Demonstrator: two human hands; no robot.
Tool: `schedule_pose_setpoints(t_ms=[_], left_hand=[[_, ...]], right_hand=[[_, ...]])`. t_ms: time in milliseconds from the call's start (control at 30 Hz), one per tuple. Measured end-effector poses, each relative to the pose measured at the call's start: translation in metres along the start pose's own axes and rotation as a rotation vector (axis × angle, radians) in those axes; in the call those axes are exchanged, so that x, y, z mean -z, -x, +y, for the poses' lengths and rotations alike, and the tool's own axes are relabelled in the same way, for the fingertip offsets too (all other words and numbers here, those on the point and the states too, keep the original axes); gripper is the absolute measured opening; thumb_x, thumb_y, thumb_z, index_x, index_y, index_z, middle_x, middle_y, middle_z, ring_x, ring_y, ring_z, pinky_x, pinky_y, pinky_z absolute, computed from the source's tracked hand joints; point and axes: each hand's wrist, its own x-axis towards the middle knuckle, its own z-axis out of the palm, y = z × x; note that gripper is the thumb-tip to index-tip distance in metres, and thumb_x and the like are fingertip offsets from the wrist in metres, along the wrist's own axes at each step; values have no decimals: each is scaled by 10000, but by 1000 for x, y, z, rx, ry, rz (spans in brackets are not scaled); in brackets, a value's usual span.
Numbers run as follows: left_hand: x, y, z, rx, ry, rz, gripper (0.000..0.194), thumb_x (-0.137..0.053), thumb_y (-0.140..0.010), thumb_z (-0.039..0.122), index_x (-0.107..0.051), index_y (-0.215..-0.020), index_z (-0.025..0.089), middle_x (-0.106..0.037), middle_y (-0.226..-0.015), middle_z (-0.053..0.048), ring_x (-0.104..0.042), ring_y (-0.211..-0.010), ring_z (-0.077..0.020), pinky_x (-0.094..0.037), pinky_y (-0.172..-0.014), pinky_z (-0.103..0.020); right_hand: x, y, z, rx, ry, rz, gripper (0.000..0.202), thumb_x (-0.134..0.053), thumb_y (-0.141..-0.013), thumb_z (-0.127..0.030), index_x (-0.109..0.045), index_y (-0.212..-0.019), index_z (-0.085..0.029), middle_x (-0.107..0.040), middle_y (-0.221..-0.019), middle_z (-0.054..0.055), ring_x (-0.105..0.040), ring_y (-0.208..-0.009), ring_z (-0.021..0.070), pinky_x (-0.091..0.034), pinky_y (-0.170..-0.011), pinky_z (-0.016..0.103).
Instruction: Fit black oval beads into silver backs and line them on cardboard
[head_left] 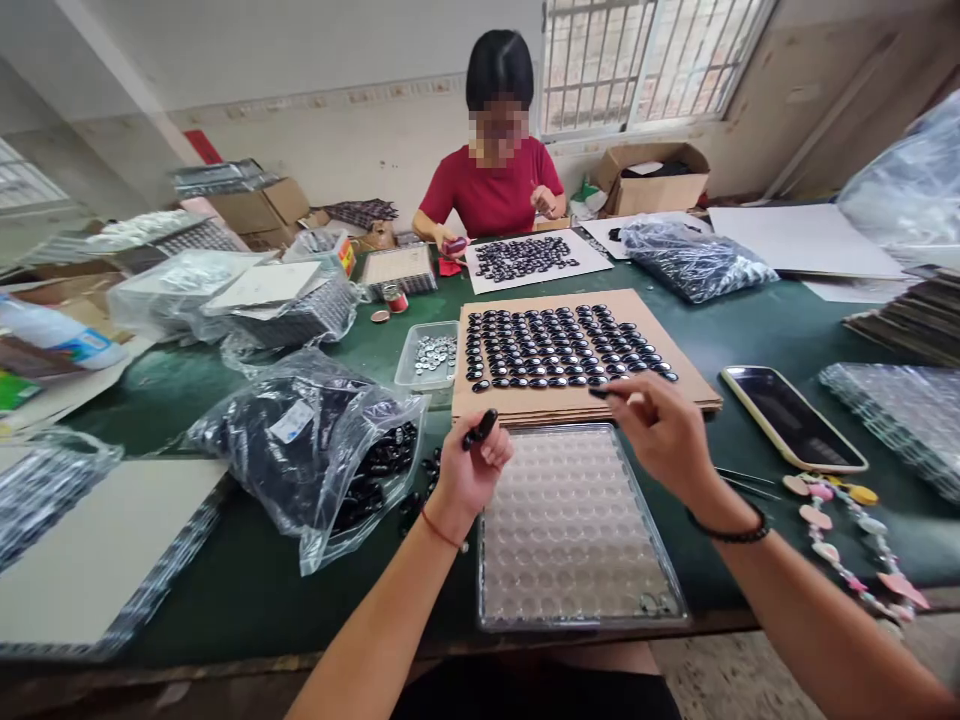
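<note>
My left hand point(474, 465) is closed around shiny black oval pieces point(480, 430), held over the left edge of a clear plastic tray point(581, 530) with round hollows. Between the thumb and fingers of my right hand point(660, 425) is one black oval piece point(601, 392), at the front edge of a cardboard sheet point(585, 405). Rows of glossy black oval pieces point(547, 345) lie on that cardboard. Left of my left hand, an open clear bag point(307, 440) spills more black pieces. A few small rings point(654, 603) sit in the tray's near right corner.
A clear box of small metal parts point(427, 355) stands left of the cardboard. To the right lie a phone point(793, 415), tweezers point(746, 482) and a beaded phone strap point(825, 530). Across the table, a person in red point(495, 190) sits behind a white board of black pieces point(532, 262).
</note>
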Motion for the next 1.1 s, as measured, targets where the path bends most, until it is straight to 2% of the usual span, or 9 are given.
schedule_pose_setpoints(t_ms=[100, 200, 267, 333, 467, 567, 667, 933, 1100], left_hand=[[4, 5, -19, 120, 113, 59, 323, -482, -750, 243, -324, -480, 161, -269, -424, 46, -255, -399, -50, -244, -398, -193], [0, 13, -27, 193, 222, 73, 268, -520, -721, 222, -381, -505, 146, -326, -464, 34, -321, -433, -54, -279, -405, -178], [-3, 16, -27, 231, 275, 81, 239, -545, -703, 214, -407, -523, 140, -359, -490, 29, -349, -445, -52, -294, -401, -167], [-5, 17, -25, 260, 301, 113, 198, -574, -679, 206, -435, -555, 137, -409, -524, 24, -364, -439, -44, -301, -390, -155], [-5, 18, -25, 330, 284, 182, 203, -645, -616, 171, -444, -601, 149, -514, -592, 15, -383, -416, -33, -294, -366, -140], [-6, 20, -28, 395, 247, 148, 291, -690, -597, 167, -401, -570, 151, -544, -595, 12, -368, -387, -25, -244, -339, -135], [-8, 23, -32, 426, 190, 94, 331, -702, -618, 188, -379, -564, 147, -569, -617, 12, -340, -350, -7, -171, -322, -132], [-13, 28, -40, 493, -1, 79, 341, -706, -617, 234, -378, -585, 147, -571, -644, 18, -332, -334, 12, -143, -359, -147], [-17, 30, -38, 494, -153, -9, 351, -717, -589, 254, -383, -575, 147, -583, -634, -18, -341, -331, 4, -87, -359, -170]], right_hand=[[9, -45, 46, -65, 174, 154, 166, -510, -796, -266, -635, -869, -183, -600, -832, 51, -493, -611, 128, -408, -635, 267], [1, -97, 108, -269, 293, 246, 189, -514, -761, -246, -634, -871, -150, -622, -825, 71, -536, -704, 172, -410, -732, 312], [-9, -126, 148, -439, 297, 178, 221, -503, -756, -241, -627, -905, -135, -633, -882, 93, -547, -801, 196, -407, -762, 314], [-19, -144, 180, -511, 281, 124, 246, -494, -751, -235, -621, -925, -116, -640, -874, 101, -558, -772, 186, -423, -706, 295], [-27, -158, 222, -581, 303, 41, 239, -536, -700, -205, -635, -895, -109, -642, -841, 97, -553, -721, 172, -420, -673, 289], [-25, -162, 238, -605, 328, -35, 199, -573, -647, -164, -658, -819, -110, -644, -798, 86, -549, -703, 167, -414, -680, 285], [-24, -163, 244, -591, 334, -86, 218, -573, -643, -148, -672, -837, -132, -654, -817, 69, -554, -721, 155, -411, -694, 263], [-31, -159, 236, -585, 373, -124, 241, -528, -710, -225, -689, -884, -187, -676, -854, 65, -565, -719, 164, -409, -660, 261], [-30, -158, 233, -570, 370, -155, 253, -532, -718, -241, -693, -901, -170, -679, -838, 71, -564, -686, 149, -405, -642, 240]])
